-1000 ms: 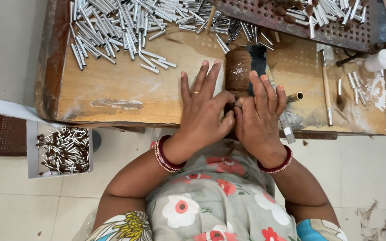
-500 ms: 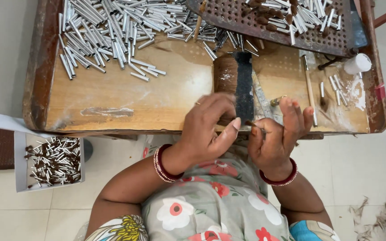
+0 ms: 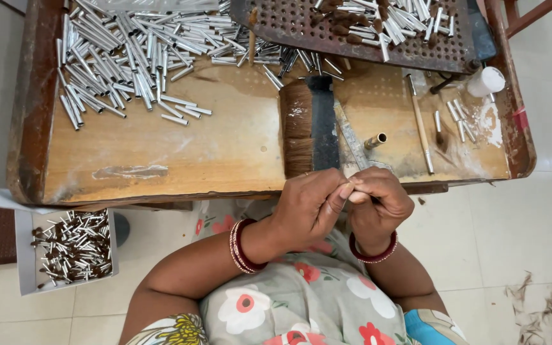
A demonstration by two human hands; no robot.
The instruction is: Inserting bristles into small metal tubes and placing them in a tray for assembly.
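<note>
My left hand (image 3: 311,204) and my right hand (image 3: 379,203) meet at the near edge of the wooden work tray (image 3: 161,160). Their fingertips are pinched together. Both hands are closed, and whatever small thing may sit between the fingers is hidden. Red bangles ring both wrists. Just beyond the hands lies a flat brush (image 3: 306,128) with brown bristles and a black band. A short brass tube (image 3: 375,140) stands right of it, beside a thin metal strip (image 3: 351,142).
Several silver tubes (image 3: 129,51) are heaped at the tray's far left. A rusty perforated plate (image 3: 352,29) holding more tubes spans the far right. A thin stick (image 3: 420,124), white powder (image 3: 488,121) and a small white pot (image 3: 485,81) lie right. A grey box of tubes (image 3: 71,249) stands on the floor.
My hands were spread flat on the tray's near edge, fingers apart. They have curled shut, drawn back toward me and come together fingertip to fingertip, uncovering the brush.
</note>
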